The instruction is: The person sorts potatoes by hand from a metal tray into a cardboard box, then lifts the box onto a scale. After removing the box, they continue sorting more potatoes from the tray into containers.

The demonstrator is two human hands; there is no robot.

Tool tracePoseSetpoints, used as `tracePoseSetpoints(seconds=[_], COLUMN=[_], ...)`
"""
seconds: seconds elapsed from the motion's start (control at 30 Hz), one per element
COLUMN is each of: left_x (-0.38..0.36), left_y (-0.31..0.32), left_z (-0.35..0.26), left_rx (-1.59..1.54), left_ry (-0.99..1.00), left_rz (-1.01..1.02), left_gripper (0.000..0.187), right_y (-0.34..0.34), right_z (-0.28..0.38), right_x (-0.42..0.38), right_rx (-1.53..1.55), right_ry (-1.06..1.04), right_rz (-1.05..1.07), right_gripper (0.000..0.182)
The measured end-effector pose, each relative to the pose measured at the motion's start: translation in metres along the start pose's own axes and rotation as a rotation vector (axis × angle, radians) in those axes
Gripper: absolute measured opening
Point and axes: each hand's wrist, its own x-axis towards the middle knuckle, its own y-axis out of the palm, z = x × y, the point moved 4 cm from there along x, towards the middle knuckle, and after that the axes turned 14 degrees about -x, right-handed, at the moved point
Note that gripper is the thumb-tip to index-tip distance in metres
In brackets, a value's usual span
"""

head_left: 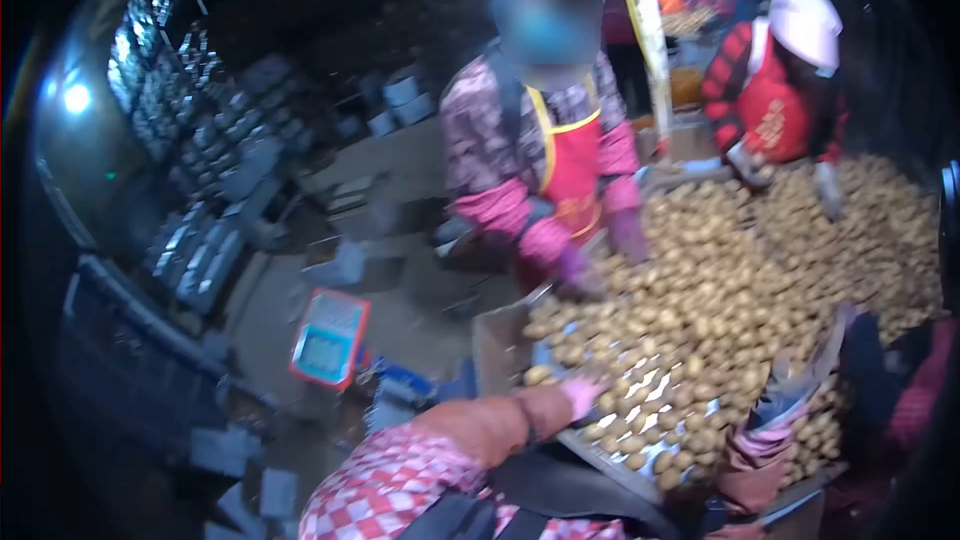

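Observation:
A thick layer of small round tan potatoes (690, 290) covers a sorting table (500, 340) with a raised edge. My left hand (582, 397), in a pinkish glove below a brown sleeve cover, reaches to the table's near left corner beside the potatoes. Blur hides its fingers. My right hand (785, 402), in a greyish glove with a pink cuff, is over the potatoes at the near right. Its thumb stands apart from the stretched fingers, and nothing shows in its grip. Bare, shiny patches of the table surface show among the potatoes between my hands.
Across the table, a person in a red apron (572, 160) has both gloved hands at the potatoes. Another person in a pink cap (805, 25) works farther back. A dark sleeve (915, 370) is close on my right. A red-rimmed scale (330, 338) and boxes (335, 262) lie left.

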Motion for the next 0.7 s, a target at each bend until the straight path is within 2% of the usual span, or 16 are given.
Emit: tracePoseSetpoints(seconds=[0.07,0.1,0.13,0.17,0.23,0.27,0.3,0.37,0.4,0.47,0.5,0.53,0.57,0.6,0.67,0.7], left_x=[-0.033,-0.019,0.012,0.014,0.008,-0.002,-0.005,-0.031,-0.031,-0.030,-0.027,-0.015,-0.011,-0.012,-0.006,0.005], left_y=[0.043,0.037,0.013,0.008,0.007,-0.008,0.006,-0.025,-0.006,-0.023,-0.020,0.008,0.007,-0.001,-0.017,-0.027], left_z=[0.001,-0.004,-0.004,-0.004,0.008,-0.001,0.012,-0.015,-0.007,-0.034,-0.046,-0.041,-0.054,-0.071,-0.082,-0.077], left_rx=[-0.070,-0.046,-0.014,-0.009,-0.137,-0.219,-0.212,-0.158,-0.174,-0.119,-0.048,-0.197,-0.213,-0.120,0.022,0.042], left_ry=[-0.034,-0.066,-0.087,-0.079,0.014,-0.088,-0.001,-0.007,-0.046,0.132,0.231,0.336,0.349,0.389,0.415,0.278], left_rz=[0.041,0.134,0.188,0.166,0.161,0.292,0.210,0.214,0.161,0.061,0.051,-0.004,-0.002,0.083,0.188,0.298], left_gripper=[0.074,0.073,0.072,0.072,0.077,0.080,0.080,0.076,0.077,0.077,0.078,0.078,0.078,0.078,0.077,0.075], right_y=[-0.031,-0.031,-0.009,-0.019,-0.042,-0.050,-0.065,-0.085,-0.086,-0.070,-0.051,-0.027,0.001,0.027,0.075,0.085], right_z=[0.097,0.107,0.068,0.080,0.019,-0.007,-0.033,-0.084,-0.105,-0.130,-0.133,-0.131,-0.121,-0.112,-0.086,-0.074], right_x=[0.009,0.003,0.003,0.007,0.001,-0.010,-0.023,-0.050,-0.062,-0.086,-0.098,-0.110,-0.121,-0.127,-0.137,-0.142], right_rx=[-0.312,-0.399,-0.136,-0.144,0.029,0.134,0.247,0.578,0.808,1.289,1.475,1.594,1.660,1.604,1.462,1.118], right_ry=[-0.552,-0.639,-0.319,-0.281,0.010,0.144,0.281,0.506,0.577,0.657,0.710,0.769,0.829,0.861,0.854,0.694], right_rz=[-0.065,-0.109,-0.021,0.006,0.090,0.130,0.129,-0.013,-0.120,-0.257,-0.241,-0.162,-0.042,0.148,0.540,0.822], right_gripper=[0.067,0.070,0.075,0.070,0.057,0.050,0.043,0.030,0.024,0.014,0.013,0.015,0.019,0.016,0.016,0.020])
